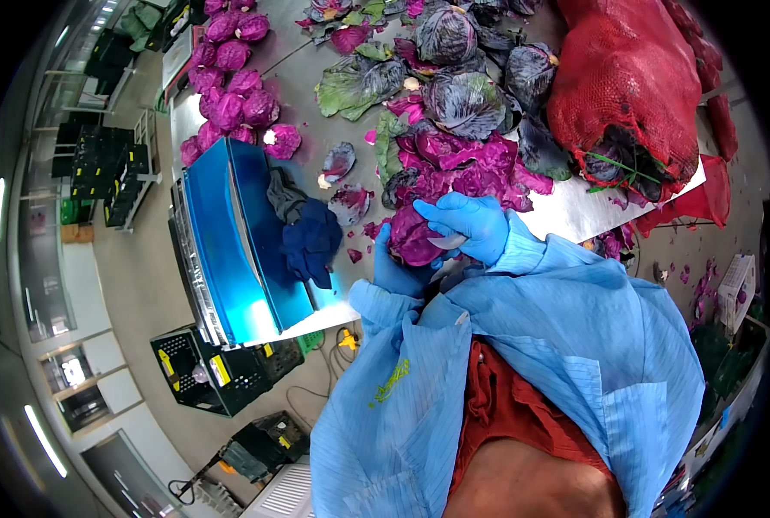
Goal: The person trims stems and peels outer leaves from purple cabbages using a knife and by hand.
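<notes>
A peeled red cabbage (pixel 413 235) rests in my left hand (pixel 396 269), whose blue-gloved fingers wrap its left and lower side. My right hand (pixel 474 226), also in a blue glove, grips a knife (pixel 448 243); the handle is hidden in the fingers and the short blade lies against the cabbage. Just beyond both hands is a heap of loose purple leaves (pixel 475 168) on the metal table (pixel 337 306). Whole untrimmed cabbages (pixel 464 105) with dark outer leaves lie behind that heap.
Peeled cabbages (pixel 229 108) are piled at the far left. A blue metal box (pixel 238 237) and dark blue cloth (pixel 311 242) lie left of my hands. At the right slumps a red mesh sack (pixel 627 86) of cabbages. Black crates (pixel 216 367) stand on the floor.
</notes>
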A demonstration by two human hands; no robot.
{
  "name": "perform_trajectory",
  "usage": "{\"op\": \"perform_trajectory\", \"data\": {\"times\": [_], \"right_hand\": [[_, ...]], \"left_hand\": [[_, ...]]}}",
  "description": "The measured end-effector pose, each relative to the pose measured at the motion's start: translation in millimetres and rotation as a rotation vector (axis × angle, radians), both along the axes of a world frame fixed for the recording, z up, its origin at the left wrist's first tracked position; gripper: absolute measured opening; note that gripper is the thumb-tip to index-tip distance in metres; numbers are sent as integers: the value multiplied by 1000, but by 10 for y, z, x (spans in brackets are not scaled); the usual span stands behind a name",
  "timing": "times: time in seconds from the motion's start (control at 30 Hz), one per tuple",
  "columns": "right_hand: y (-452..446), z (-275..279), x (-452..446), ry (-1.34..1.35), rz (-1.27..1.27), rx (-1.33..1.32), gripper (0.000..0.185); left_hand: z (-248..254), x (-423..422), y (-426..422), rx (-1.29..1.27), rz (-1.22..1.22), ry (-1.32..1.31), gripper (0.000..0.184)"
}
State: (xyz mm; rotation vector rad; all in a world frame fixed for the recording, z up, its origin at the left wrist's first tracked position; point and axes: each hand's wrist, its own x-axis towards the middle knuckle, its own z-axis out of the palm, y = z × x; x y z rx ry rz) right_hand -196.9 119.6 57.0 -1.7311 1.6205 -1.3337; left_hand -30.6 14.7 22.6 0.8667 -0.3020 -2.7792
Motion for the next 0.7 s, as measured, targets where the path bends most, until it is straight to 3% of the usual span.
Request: {"op": "perform_trajectory", "data": {"times": [0.17,0.3,0.43,0.47,0.57,0.7], "right_hand": [[-18,-8,32,-27,-19,58,39],[33,3,23,98,-31,-106,32],[-82,27,-27,-57,-275,-149,36],[-74,71,6,-196,-299,-32,41],[-95,73,57,-127,-143,57,53],[-172,129,86,86,-2,402,73]], "left_hand": [[-95,41,7,54,10,66,66],[-12,3,21,86,96,50,64],[32,11,-3,-43,70,18,63],[-78,43,-30,-57,63,4,62],[-130,68,-65,-50,22,-30,60],[-212,50,-87,-32,-21,-98,57]]}}
